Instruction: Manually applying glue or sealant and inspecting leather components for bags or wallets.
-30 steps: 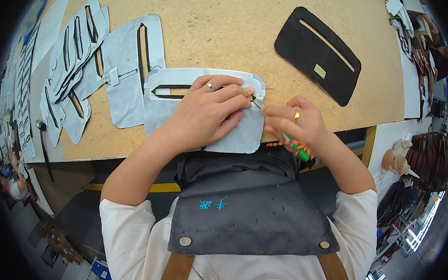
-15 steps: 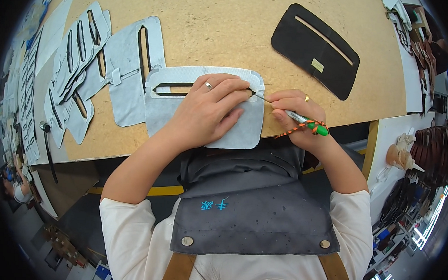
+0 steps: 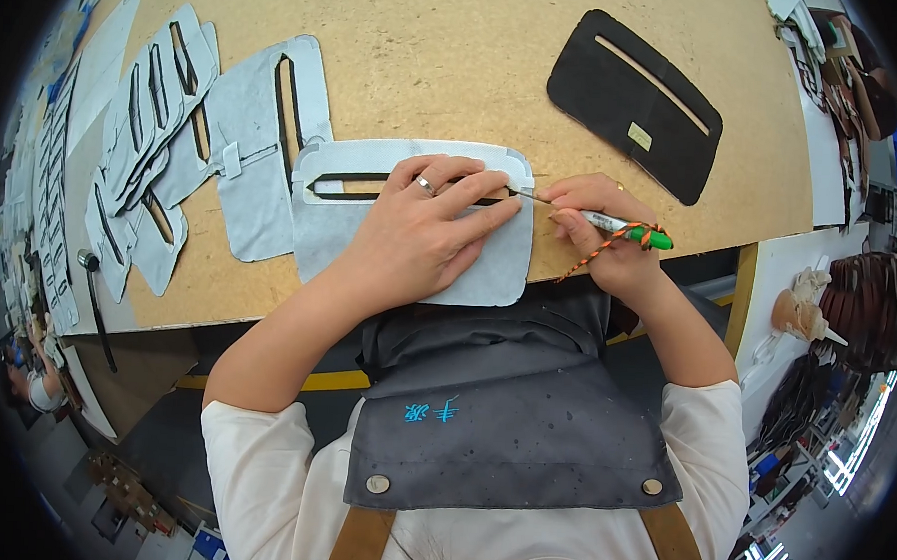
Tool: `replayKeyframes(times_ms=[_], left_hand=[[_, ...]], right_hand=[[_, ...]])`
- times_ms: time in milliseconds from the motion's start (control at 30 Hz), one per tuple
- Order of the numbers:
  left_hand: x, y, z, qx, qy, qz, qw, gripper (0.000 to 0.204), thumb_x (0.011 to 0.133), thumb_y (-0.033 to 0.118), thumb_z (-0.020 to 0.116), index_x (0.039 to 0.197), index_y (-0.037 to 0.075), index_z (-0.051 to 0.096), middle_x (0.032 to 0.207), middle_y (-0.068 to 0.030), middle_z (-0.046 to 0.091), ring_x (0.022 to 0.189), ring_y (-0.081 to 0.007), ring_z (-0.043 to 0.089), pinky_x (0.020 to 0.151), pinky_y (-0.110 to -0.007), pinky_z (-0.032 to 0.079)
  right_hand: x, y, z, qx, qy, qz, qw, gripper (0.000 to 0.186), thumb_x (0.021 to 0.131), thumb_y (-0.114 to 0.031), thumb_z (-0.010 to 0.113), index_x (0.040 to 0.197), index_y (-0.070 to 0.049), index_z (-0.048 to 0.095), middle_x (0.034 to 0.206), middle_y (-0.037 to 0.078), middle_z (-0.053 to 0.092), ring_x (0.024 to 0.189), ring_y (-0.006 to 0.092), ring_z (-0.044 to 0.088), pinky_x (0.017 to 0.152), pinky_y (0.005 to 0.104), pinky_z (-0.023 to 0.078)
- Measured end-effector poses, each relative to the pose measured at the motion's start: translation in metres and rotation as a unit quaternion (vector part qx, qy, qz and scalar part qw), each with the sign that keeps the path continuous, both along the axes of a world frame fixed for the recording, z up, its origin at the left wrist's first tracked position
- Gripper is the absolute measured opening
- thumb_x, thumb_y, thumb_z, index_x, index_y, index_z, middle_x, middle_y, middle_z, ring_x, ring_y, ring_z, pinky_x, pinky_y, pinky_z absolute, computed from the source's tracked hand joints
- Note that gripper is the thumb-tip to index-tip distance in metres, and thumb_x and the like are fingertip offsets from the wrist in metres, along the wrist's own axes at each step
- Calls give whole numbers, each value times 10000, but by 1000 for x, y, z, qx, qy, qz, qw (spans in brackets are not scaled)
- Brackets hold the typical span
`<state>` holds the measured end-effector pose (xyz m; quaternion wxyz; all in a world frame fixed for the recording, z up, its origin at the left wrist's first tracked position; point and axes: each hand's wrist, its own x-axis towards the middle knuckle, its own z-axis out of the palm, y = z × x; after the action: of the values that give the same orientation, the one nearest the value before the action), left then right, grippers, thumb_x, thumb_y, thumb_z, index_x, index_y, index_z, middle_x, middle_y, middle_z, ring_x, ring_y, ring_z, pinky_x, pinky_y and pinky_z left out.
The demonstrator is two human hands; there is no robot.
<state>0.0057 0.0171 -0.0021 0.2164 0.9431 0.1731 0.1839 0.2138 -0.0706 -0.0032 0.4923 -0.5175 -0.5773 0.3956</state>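
Note:
A pale grey panel (image 3: 499, 272) with rounded corners lies at the bench's near edge, partly past it. A long dark-edged slot (image 3: 348, 184) runs across its upper part. My left hand (image 3: 421, 229) rests on the panel with fingers spread, pressing it and covering part of the slot. My right hand (image 3: 618, 242) grips a slim pen-shaped tool (image 3: 603, 222) with a silver-white body, green end, orange-and-black cord and thin metal tip. The tip meets the right end of the slot, just beside my left fingertips.
On the wooden workbench (image 3: 428, 59), a black slotted panel (image 3: 666, 109) with a small pale label lies at far right. Another grey panel (image 3: 256, 207) and a fanned pile of slotted pieces (image 3: 145, 117) lie left. A black-handled tool (image 3: 99, 305) hangs over the front-left edge.
My left fingers have shifted slightly and lie a bit more spread near the slot's right end. The tool in my right hand has moved a little right and lies flatter.

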Motion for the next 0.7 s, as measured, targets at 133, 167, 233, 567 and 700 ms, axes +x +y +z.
replayKeyframes(times_ms=[133,167,233,567,700], left_hand=[[0,0,-2,-5,-6,4,1000,365,697,69,648,1058,100,607,1148,-32,546,1084,-229,497,892,-370,376],[0,0,-3,-13,-12,13,1000,363,696,68,649,1055,99,610,1146,-34,546,1085,-231,496,895,-373,378],[1,0,-2,-18,-12,14,1000,362,694,68,651,1053,98,611,1145,-35,547,1086,-232,496,896,-374,380],[0,2,-1,5,3,7,1000,371,696,77,651,1063,98,607,1117,-34,571,1068,-230,512,891,-373,388],[0,0,-3,2,4,16,1000,375,708,76,636,1080,99,598,1121,-35,564,1070,-221,509,893,-371,382]], right_hand=[[-3,2,2,22,-83,15,996,94,801,16,635,888,-3,605,902,106,646,851,207,634,724,279,499],[-3,4,3,48,-116,23,992,100,795,22,638,887,-1,606,895,108,648,849,212,636,722,280,501],[-4,5,6,54,-133,22,989,101,793,22,640,886,-2,607,892,109,649,844,213,636,719,282,502],[-4,6,-1,-23,5,-48,999,40,819,5,622,856,2,607,873,112,639,785,167,619,667,257,485],[-1,5,-1,-74,30,-49,996,32,828,0,613,859,4,608,879,108,640,781,156,613,669,253,482]])
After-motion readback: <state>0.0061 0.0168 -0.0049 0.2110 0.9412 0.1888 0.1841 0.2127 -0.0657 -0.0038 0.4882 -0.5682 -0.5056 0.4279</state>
